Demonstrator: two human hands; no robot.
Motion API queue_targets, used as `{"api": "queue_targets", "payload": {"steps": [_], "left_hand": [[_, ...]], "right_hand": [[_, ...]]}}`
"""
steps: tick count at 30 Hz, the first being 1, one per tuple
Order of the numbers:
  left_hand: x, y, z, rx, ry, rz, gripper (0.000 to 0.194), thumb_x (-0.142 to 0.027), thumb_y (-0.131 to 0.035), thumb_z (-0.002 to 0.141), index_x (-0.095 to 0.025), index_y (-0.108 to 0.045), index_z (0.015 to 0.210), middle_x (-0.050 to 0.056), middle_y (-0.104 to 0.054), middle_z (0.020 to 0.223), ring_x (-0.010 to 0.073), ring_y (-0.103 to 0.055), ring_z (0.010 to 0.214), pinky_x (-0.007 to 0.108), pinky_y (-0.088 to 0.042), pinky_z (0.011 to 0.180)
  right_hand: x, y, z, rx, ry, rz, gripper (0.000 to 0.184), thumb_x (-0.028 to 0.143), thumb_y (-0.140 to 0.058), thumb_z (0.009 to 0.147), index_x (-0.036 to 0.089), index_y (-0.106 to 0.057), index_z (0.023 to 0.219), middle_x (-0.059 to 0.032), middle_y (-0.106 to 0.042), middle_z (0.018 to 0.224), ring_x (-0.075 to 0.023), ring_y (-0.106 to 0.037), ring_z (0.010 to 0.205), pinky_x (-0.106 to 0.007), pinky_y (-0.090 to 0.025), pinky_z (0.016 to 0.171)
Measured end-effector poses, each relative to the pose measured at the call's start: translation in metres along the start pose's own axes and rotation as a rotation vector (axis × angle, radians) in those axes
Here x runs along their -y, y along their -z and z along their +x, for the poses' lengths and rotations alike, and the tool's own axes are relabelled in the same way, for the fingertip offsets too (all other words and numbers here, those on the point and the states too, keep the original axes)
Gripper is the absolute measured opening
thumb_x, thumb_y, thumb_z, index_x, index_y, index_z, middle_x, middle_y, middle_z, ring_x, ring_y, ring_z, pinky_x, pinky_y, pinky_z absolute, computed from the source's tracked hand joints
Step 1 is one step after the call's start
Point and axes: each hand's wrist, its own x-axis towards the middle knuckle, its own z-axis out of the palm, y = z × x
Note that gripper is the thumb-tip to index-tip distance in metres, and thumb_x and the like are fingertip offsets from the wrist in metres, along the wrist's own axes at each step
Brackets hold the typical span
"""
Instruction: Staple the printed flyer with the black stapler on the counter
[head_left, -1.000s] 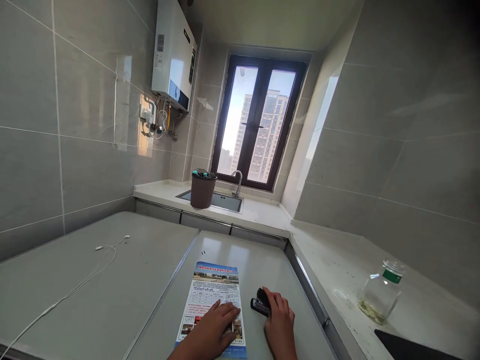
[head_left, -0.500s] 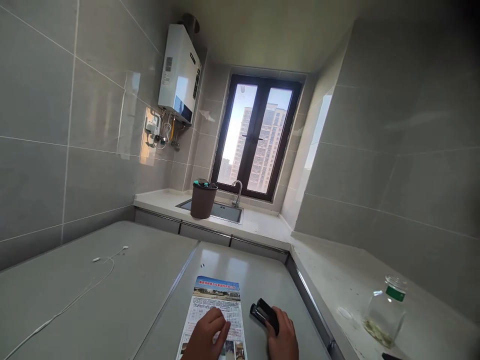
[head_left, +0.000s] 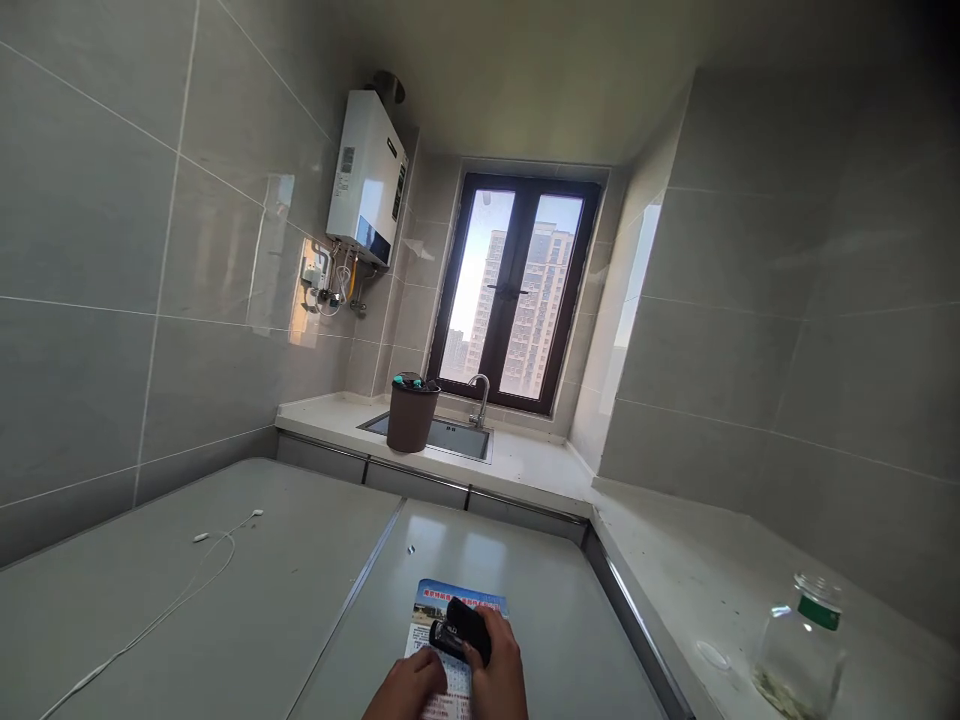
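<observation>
A printed flyer (head_left: 457,677) with a blue top strip lies on the grey-white table in front of me. My left hand (head_left: 409,685) is at its left edge, fingers curled together on the paper; the fingertips are partly hidden. Over the flyer, my right hand (head_left: 499,665) is wrapped round a black stapler (head_left: 469,632), whose front end points up and left. The stapler covers part of the flyer's printed heading and picture. Its jaw is close to my left fingers, and I cannot tell whether paper lies between the jaws.
White earphones (head_left: 172,607) lie on the left of the table (head_left: 300,560). A glass jar (head_left: 801,650) with a green label stands on the right counter (head_left: 675,540). At the back are a brown bin (head_left: 412,418), a sink (head_left: 465,440) and a tap (head_left: 481,400).
My right hand has carried the stapler left, from beside the flyer to over it. The flyer has shifted slightly right with my left hand at its edge. The view has tilted up a little.
</observation>
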Motion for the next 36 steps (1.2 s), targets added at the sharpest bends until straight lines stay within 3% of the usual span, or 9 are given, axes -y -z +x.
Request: {"api": "queue_targets", "payload": {"steps": [4, 7, 9, 11, 15, 20, 28, 33, 36], "left_hand": [[-0.01, 0.003, -0.004, -0.17, 0.138, -0.095, 0.031, -0.032, -0.078, 0.067, -0.023, -0.054, 0.086, 0.003, -0.061, 0.098, 0.0229, -0.057, 0.089, 0.031, -0.047, 0.083], [-0.003, 0.007, -0.009, -0.317, 0.195, -0.22, 0.024, -0.025, -0.071, 0.07, -0.022, -0.049, 0.081, 0.002, -0.061, 0.09, 0.0215, -0.058, 0.086, 0.032, -0.049, 0.083], [0.007, 0.007, -0.011, -0.387, 0.187, -0.365, 0.026, -0.024, -0.07, 0.068, -0.022, -0.052, 0.087, 0.003, -0.065, 0.096, 0.0238, -0.062, 0.094, 0.035, -0.051, 0.091], [0.017, 0.003, -0.011, -0.424, 0.18, -0.527, 0.041, -0.025, -0.072, 0.065, -0.022, -0.057, 0.102, 0.008, -0.068, 0.112, 0.0283, -0.064, 0.112, 0.04, -0.047, 0.105], [0.026, -0.002, -0.009, -0.385, 0.264, -0.685, 0.06, -0.026, -0.074, 0.056, -0.023, -0.059, 0.115, 0.013, -0.066, 0.128, 0.0341, -0.059, 0.13, 0.044, -0.044, 0.113], [0.021, 0.0, -0.007, -0.368, 0.321, -0.703, 0.057, -0.024, -0.068, 0.052, -0.026, -0.064, 0.108, 0.01, -0.07, 0.124, 0.0329, -0.062, 0.127, 0.041, -0.05, 0.107], [0.018, 0.0, -0.007, -0.377, 0.312, -0.699, 0.055, -0.021, -0.072, 0.055, -0.021, -0.069, 0.11, 0.013, -0.073, 0.123, 0.032, -0.066, 0.12, 0.043, -0.052, 0.106], [0.006, 0.009, -0.008, -0.374, 0.294, -0.691, 0.051, -0.026, -0.074, 0.061, -0.02, -0.072, 0.111, 0.012, -0.074, 0.122, 0.0317, -0.066, 0.121, 0.042, -0.052, 0.106], [-0.001, 0.018, -0.01, -0.395, 0.275, -0.704, 0.046, -0.039, -0.074, 0.069, -0.02, -0.073, 0.111, 0.012, -0.074, 0.123, 0.033, -0.066, 0.122, 0.045, -0.05, 0.109]], "right_hand": [[-0.009, 0.009, -0.005, 0.026, 0.035, -0.035, 0.038, 0.02, -0.06, 0.078, 0.021, -0.072, 0.114, -0.0108, -0.072, 0.117, -0.0305, -0.066, 0.113, -0.041, -0.051, 0.101], [-0.013, 0.015, -0.01, 0.063, 0.052, -0.033, 0.039, 0.019, -0.059, 0.077, 0.021, -0.071, 0.114, -0.0113, -0.071, 0.118, -0.0309, -0.066, 0.114, -0.042, -0.052, 0.1], [-0.013, 0.016, -0.014, 0.118, 0.082, -0.016, 0.041, 0.019, -0.059, 0.076, 0.022, -0.071, 0.115, -0.0107, -0.071, 0.119, -0.0305, -0.066, 0.115, -0.043, -0.051, 0.101], [-0.012, 0.016, -0.017, 0.159, 0.109, 0.004, 0.043, 0.018, -0.059, 0.076, 0.023, -0.071, 0.116, -0.0098, -0.071, 0.12, -0.0299, -0.065, 0.117, -0.043, -0.05, 0.103], [-0.01, 0.011, -0.019, 0.136, 0.097, 0.024, 0.045, 0.019, -0.06, 0.073, 0.026, -0.07, 0.116, -0.0083, -0.071, 0.122, -0.0314, -0.064, 0.119, -0.046, -0.05, 0.104], [-0.005, 0.01, -0.017, 0.159, 0.077, 0.041, 0.044, 0.017, -0.063, 0.068, 0.032, -0.071, 0.109, -0.0032, -0.073, 0.114, -0.033, -0.067, 0.113, -0.045, -0.052, 0.101], [0.01, 0.016, -0.017, 0.2, 0.027, 0.018, 0.045, 0.014, -0.059, 0.066, 0.023, -0.072, 0.108, -0.0091, -0.073, 0.115, -0.03, -0.066, 0.112, -0.043, -0.05, 0.101], [0.009, 0.026, -0.011, 0.104, 0.027, 0.053, 0.029, 0.03, -0.062, 0.077, 0.023, -0.074, 0.103, -0.0099, -0.073, 0.11, -0.0303, -0.065, 0.109, -0.043, -0.05, 0.1], [0.005, 0.037, -0.005, 0.006, -0.164, 0.132, 0.032, 0.043, -0.053, 0.083, 0.022, -0.075, 0.092, -0.0097, -0.075, 0.1, -0.0298, -0.069, 0.098, -0.038, -0.054, 0.089]]}}
